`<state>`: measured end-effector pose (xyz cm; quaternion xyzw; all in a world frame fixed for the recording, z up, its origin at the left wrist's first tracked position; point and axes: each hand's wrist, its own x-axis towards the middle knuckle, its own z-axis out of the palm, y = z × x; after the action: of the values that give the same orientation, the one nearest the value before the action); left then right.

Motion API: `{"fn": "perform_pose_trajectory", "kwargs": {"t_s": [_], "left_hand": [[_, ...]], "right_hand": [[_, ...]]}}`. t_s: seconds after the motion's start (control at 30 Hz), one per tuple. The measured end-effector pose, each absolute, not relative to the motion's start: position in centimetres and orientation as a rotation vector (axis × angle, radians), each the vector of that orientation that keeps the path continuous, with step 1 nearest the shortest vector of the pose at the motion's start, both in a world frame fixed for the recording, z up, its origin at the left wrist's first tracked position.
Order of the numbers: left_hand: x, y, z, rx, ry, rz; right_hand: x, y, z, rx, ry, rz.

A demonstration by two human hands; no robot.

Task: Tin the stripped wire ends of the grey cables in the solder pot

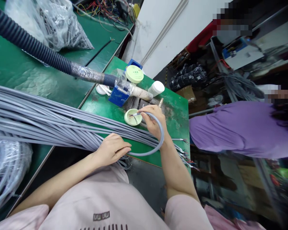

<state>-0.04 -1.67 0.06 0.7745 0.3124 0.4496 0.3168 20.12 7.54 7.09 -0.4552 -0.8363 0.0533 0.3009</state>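
Observation:
My right hand pinches the end of a grey cable that loops round my wrist. Its stripped coloured wire tips dip into a small pale green open pot on the green table. Curled over a thick bundle of grey cables, my left hand rests at the table's near edge, fingers closed on the strands. The bundle's far ends show bared coloured wires hanging past the table edge.
A dark corrugated hose ends at a blue block. A green-lidded jar and a white jar stand behind. Clear bags of parts lie far left. A person in purple bends at right.

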Motion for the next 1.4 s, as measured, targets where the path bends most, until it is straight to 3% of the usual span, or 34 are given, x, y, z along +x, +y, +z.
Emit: {"fn": "perform_pose_trajectory", "kwargs": {"t_s": [0.23, 0.43, 1.13, 1.4], "left_hand": [[-0.3, -1.1, 0.5, 2.1, 0.838, 1.267], [0.0, -0.7, 0.8, 2.112, 0.863, 1.281], [0.5, 0.5, 0.7, 2.151, 0.911, 1.245], [0.8, -0.1, 2.2, 1.815, 0.862, 1.155]], "right_hand": [[22.8, 6.8, 9.5, -1.393, -2.021, -0.106], [26.4, 8.7, 7.7, -1.491, -1.962, -0.228], [28.2, 12.7, 4.1, -1.603, -1.939, -0.166], [26.1, 6.4, 7.7, -1.443, -1.79, -0.14]]}}
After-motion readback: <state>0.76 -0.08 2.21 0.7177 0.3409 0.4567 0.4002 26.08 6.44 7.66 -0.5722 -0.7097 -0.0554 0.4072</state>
